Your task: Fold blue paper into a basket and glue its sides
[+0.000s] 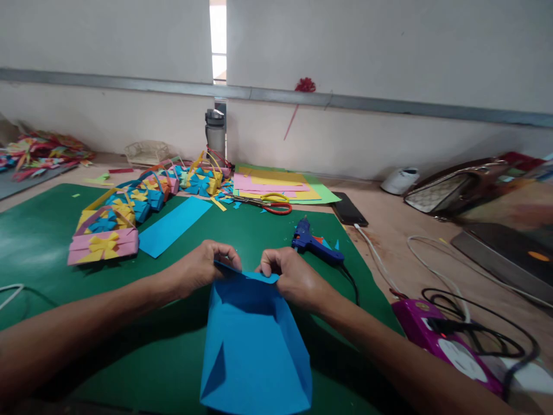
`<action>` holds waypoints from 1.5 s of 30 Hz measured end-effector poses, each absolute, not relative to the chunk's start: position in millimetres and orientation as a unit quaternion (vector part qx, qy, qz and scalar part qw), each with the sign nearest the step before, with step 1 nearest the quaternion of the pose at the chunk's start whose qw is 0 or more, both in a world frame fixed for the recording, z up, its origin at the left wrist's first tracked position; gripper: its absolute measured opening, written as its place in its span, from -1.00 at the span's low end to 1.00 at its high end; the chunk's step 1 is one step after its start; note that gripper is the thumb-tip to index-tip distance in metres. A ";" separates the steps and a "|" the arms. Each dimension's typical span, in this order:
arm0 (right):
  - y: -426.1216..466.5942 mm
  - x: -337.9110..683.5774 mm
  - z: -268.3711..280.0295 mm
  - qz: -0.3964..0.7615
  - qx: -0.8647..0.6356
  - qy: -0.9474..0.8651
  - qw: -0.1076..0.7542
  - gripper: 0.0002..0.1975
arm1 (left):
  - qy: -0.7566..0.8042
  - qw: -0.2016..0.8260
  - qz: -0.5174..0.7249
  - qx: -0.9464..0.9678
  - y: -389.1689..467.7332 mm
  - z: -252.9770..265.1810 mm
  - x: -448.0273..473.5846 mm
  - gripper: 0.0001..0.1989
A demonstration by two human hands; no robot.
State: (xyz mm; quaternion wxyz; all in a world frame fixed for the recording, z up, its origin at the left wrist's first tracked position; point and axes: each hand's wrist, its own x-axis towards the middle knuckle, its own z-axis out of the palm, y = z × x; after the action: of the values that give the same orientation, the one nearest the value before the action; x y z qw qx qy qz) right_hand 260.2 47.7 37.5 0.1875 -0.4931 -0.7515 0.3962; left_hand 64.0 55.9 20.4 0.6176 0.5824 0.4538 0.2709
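A folded blue paper box (254,351), its inside facing me, stands over the green mat (142,357) at the front middle. My left hand (207,265) pinches the left part of its far edge. On the same edge, further right, my right hand (291,274) grips the paper between thumb and curled fingers. The box's side walls slope up, and creases show at the near left corner. Just beyond my right hand lies a blue glue gun (317,245) with its black cord. A flat blue paper strip (175,225) rests on the mat past my left hand.
Small paper baskets with bows (103,245) line the left. Scissors (276,203) lie before stacked coloured paper (276,184); a bottle (215,135) stands behind. At right are a phone (349,208), a purple power strip (444,340), loose cables and a bag (453,187).
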 end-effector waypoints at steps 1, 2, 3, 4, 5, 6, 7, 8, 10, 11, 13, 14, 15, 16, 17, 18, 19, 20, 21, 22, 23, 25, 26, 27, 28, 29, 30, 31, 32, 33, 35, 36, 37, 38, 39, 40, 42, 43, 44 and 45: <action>48.0 260.3 39.2 0.394 -0.490 -0.756 0.180 -0.81 | 0.449 0.614 0.271 0.590 55.6 21.6 63.7 -0.86; 48.3 260.4 41.5 0.393 -0.486 -0.761 0.172 -0.80 | 0.445 0.610 0.272 0.597 55.4 22.7 63.4 -0.86; 48.6 260.4 44.3 0.391 -0.482 -0.767 0.161 -0.78 | 0.441 0.606 0.273 0.603 55.4 23.8 63.2 -0.86; 48.7 260.4 47.6 0.389 -0.478 -0.773 0.150 -0.77 | 0.438 0.601 0.274 0.609 55.7 24.7 63.0 -0.87; 48.8 260.4 51.1 0.387 -0.475 -0.778 0.139 -0.76 | 0.436 0.597 0.275 0.615 56.0 25.3 62.8 -0.87; 48.6 260.3 54.7 0.387 -0.472 -0.782 0.129 -0.75 | 0.433 0.593 0.275 0.620 56.5 25.7 62.5 -0.88; 48.3 260.2 58.1 0.384 -0.469 -0.786 0.118 -0.73 | 0.430 0.590 0.275 0.626 57.0 25.8 62.3 -0.89; 47.8 260.1 61.3 0.376 -0.466 -0.794 0.104 -0.72 | 0.427 0.586 0.274 0.632 57.4 25.5 61.9 -0.90; 46.6 260.2 66.9 0.345 -0.453 -0.819 0.066 -0.70 | 0.420 0.578 0.273 0.644 57.6 24.1 61.2 -0.91; 46.0 260.5 69.3 0.325 -0.442 -0.835 0.044 -0.69 | 0.417 0.573 0.274 0.650 57.4 23.1 60.8 -0.91; 45.6 261.6 74.1 0.289 -0.419 -0.861 -0.004 -0.70 | 0.413 0.560 0.275 0.664 56.8 20.7 59.9 -0.92; 45.9 262.3 76.5 0.284 -0.409 -0.867 -0.026 -0.72 | 0.412 0.553 0.275 0.670 56.5 19.5 59.5 -0.92; 46.5 262.9 79.1 0.284 -0.403 -0.869 -0.047 -0.73 | 0.411 0.547 0.274 0.676 56.2 18.3 59.2 -0.93; 47.5 263.3 81.5 0.287 -0.400 -0.868 -0.067 -0.72 | 0.411 0.541 0.274 0.681 56.1 17.3 59.1 -0.94; 48.6 263.3 83.8 0.296 -0.399 -0.864 -0.084 -0.70 | 0.412 0.536 0.273 0.685 56.0 16.4 59.0 -0.94; 49.9 262.7 85.4 0.309 -0.399 -0.858 -0.093 -0.69 | 0.411 0.532 0.272 0.688 55.8 15.7 59.2 -0.94; 51.0 261.5 86.3 0.324 -0.403 -0.851 -0.094 -0.72 | 0.411 0.529 0.272 0.691 55.5 15.3 59.4 -0.94; 51.9 259.7 86.3 0.335 -0.412 -0.843 -0.087 -0.80 | 0.410 0.527 0.272 0.693 55.1 15.2 59.8 -0.94; 52.5 257.5 85.1 0.343 -0.427 -0.834 -0.068 -0.88 | 0.409 0.527 0.272 0.694 54.4 15.4 60.4 -0.94; 52.8 254.9 82.9 0.346 -0.445 -0.825 -0.042 -0.88 | 0.407 0.527 0.272 0.695 53.4 15.9 60.9 -0.93; 52.9 252.1 79.9 0.345 -0.464 -0.816 -0.014 -0.85 | 0.405 0.527 0.272 0.696 52.3 16.6 61.6 -0.93; 53.1 247.0 72.4 0.337 -0.490 -0.803 0.034 -0.86 | 0.404 0.525 0.271 0.699 50.0 18.5 62.8 -0.95; 53.3 245.0 68.5 0.339 -0.493 -0.800 0.047 -0.88 | 0.404 0.523 0.272 0.700 48.9 19.4 63.3 -0.96; 53.7 243.4 64.8 0.343 -0.491 -0.799 0.053 -0.89 | 0.404 0.521 0.273 0.701 48.1 20.1 63.9 -0.97; 54.4 242.3 61.4 0.349 -0.488 -0.798 0.053 -0.90 | 0.404 0.520 0.273 0.701 47.5 20.6 64.4 -0.98; 55.1 241.5 58.5 0.355 -0.484 -0.798 0.054 -0.90 | 0.404 0.521 0.275 0.700 47.1 20.7 64.8 -0.97; 55.9 241.0 55.9 0.362 -0.481 -0.796 0.056 -0.89 | 0.402 0.525 0.276 0.698 47.0 20.4 65.3 -0.97; 56.8 240.7 53.7 0.368 -0.479 -0.795 0.057 -0.87 | 0.400 0.529 0.277 0.695 47.1 19.8 65.7 -0.95; 57.7 240.4 51.9 0.373 -0.477 -0.794 0.060 -0.85 | 0.395 0.538 0.279 0.691 47.3 19.0 66.2 -0.94; 58.6 240.2 50.3 0.377 -0.475 -0.792 0.063 -0.83 | 0.389 0.549 0.280 0.684 47.7 18.1 66.6 -0.92; 60.8 239.7 47.7 0.384 -0.472 -0.790 0.069 -0.80 | 0.374 0.575 0.283 0.671 49.0 16.7 67.1 -0.88; 62.2 239.6 46.7 0.387 -0.470 -0.790 0.072 -0.79 | 0.366 0.586 0.284 0.665 49.8 16.6 67.0 -0.85; 63.8 239.6 45.7 0.390 -0.467 -0.790 0.074 -0.79 | 0.361 0.593 0.286 0.660 50.7 17.1 66.7 -0.83; 65.7 239.8 44.9 0.392 -0.464 -0.791 0.075 -0.79 | 0.357 0.597 0.286 0.659 51.7 18.1 65.9 -0.81; 67.9 240.2 44.2 0.392 -0.461 -0.792 0.075 -0.79 | 0.356 0.599 0.278 0.661 52.8 19.7 64.8 -0.80; 70.2 240.8 43.7 0.392 -0.459 -0.794 0.076 -0.80 | 0.358 0.602 0.263 0.664 54.0 21.8 63.3 -0.79; 74.9 242.2 43.5 0.390 -0.455 -0.797 0.076 -0.85 | 0.368 0.602 0.219 0.674 56.8 26.7 59.7 -0.74; 77.1 242.8 43.9 0.388 -0.452 -0.799 0.075 -0.88 | 0.376 0.597 0.197 0.681 58.3 29.2 57.8 -0.71; 78.9 243.4 44.7 0.386 -0.449 -0.802 0.073 -0.90 | 0.386 0.589 0.179 0.687 59.9 31.4 55.9 -0.69; 80.5 243.8 46.0 0.383 -0.445 -0.806 0.069 -0.91 | 0.394 0.581 0.167 0.693 61.5 33.3 54.2 -0.68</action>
State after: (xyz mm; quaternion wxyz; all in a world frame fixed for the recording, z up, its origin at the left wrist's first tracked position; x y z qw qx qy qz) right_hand 243.8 80.5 46.0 0.0694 -0.4454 -0.8061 0.3834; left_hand 54.2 61.5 33.3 0.5806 0.6925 0.3944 0.1668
